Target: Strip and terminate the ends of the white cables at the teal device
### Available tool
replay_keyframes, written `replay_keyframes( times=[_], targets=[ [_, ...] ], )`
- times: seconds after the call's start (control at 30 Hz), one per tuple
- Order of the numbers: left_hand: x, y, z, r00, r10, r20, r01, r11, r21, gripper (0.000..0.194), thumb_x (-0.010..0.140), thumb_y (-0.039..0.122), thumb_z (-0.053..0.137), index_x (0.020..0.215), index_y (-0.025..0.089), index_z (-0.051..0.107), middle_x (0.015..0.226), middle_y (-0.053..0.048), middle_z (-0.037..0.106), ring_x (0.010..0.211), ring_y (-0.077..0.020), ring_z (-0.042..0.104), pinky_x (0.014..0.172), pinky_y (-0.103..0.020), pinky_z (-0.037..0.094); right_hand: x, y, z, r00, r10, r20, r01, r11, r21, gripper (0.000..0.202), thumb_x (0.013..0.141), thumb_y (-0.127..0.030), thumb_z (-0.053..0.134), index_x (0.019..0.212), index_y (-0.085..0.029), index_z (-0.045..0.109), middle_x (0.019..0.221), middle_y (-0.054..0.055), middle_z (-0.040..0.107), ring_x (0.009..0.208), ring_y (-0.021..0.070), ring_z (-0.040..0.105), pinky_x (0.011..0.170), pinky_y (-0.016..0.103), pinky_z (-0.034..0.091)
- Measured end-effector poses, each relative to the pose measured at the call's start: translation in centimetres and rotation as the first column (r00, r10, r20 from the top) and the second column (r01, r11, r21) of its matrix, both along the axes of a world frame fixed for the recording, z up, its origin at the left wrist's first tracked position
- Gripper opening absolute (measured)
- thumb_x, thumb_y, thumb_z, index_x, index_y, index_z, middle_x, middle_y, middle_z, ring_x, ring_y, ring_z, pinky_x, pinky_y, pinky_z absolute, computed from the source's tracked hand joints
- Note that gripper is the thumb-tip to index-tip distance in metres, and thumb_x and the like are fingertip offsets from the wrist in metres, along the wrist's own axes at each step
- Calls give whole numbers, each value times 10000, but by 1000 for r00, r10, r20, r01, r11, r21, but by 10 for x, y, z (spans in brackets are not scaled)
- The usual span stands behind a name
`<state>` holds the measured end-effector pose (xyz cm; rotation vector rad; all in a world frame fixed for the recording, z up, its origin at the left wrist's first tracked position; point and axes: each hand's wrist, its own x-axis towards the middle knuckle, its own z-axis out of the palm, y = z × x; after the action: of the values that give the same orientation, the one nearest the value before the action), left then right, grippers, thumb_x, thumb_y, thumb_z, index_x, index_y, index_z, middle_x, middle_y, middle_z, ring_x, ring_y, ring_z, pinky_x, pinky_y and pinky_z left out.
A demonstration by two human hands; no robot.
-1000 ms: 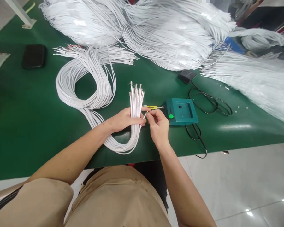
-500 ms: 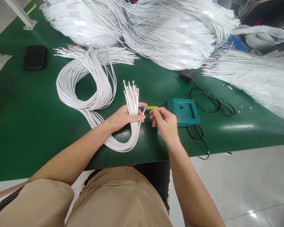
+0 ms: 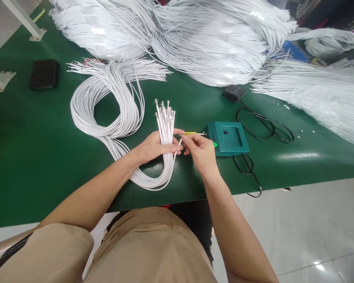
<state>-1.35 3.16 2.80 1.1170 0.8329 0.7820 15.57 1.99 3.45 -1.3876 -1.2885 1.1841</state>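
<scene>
I sit at a green worktop (image 3: 47,173), which fills most of the frame; it is smooth and it shines a little at the right. Its near edge runs across the lower part of the frame, and below it, at the lower right, I see the pale tiled floor (image 3: 301,220) with spots of light on it. At the upper left, white metal legs (image 3: 25,19) stand on the worktop, and near them lies a black case (image 3: 44,74). Large heaps of white wire (image 3: 209,43) cover the top of the frame.

In the center is the wire bundle (image 3: 166,135). Its upper part, with the bare metal ends, points to the top of the frame, and the long axis here is almost vertical, leaning slightly to the left. Below, the bundle bends in a U and goes to the upper left, into a round coil (image 3: 106,102) on the worktop.

My left hand (image 3: 153,147) is closed around the bundle. My right hand (image 3: 200,151) has its thumb and finger together at the end of one single wire (image 3: 179,146), just beside the bundle. To the right of this hand is a teal device (image 3: 231,137) with a green button (image 3: 215,144).
</scene>
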Motion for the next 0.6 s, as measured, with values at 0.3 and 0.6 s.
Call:
replay_keyframes(
  times=[0.3,0.6],
  targets=[
    [0,0,-1,1000,-4,6,4,1000,-5,578,724,284,744,1257,151,566,807,-42,685,759,-177,671,751,-326,523,6,2,-1,987,46,153,-66,990,128,241,869,-414,554,895,-198,658,794,2,648,643,116,562,652,255,465],
    [4,6,-9,994,97,59,-86,983,-159,570,685,230,776,1210,126,577,796,-36,678,730,-163,656,752,-340,501,22,15,-1,505,-113,856,-498,771,396,260,960,-234,391,915,-178,640,888,86,637,833,212,541,745,338,383]
  ],
)
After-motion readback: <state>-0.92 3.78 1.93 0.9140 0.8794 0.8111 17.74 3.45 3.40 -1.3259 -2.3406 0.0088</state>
